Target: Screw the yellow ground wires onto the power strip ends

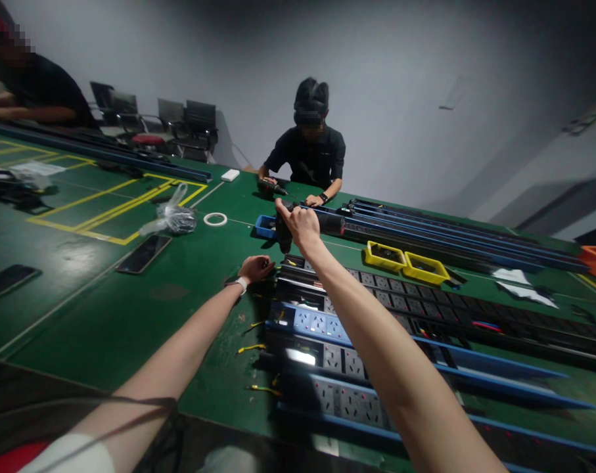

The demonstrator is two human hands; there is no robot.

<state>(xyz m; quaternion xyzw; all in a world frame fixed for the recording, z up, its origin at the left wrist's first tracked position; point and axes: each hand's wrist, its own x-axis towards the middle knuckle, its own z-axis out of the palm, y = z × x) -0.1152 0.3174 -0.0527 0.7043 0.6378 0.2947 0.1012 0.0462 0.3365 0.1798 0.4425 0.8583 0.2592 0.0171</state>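
My right hand [301, 223] is stretched far out over the green table [130, 309] and is closed round the grip of a black electric screwdriver [307, 226], held above the far end of the power strips [327, 328]. My left hand [255, 268], a white band at its wrist, rests with curled fingers against the left end of a black strip housing [298, 276]. Several long power strips with blue rails and grey sockets lie side by side in front of me. Yellow wire ends [251, 348] stick out at their left ends.
A person in black works across the table [310, 157]; another person's arm shows at far left [26, 112]. Two yellow trays [406, 261], a small blue tray [265, 225], a tape roll [215, 219], a plastic bag [172, 217], a phone [143, 254] and long blue rails [450, 226] lie around.
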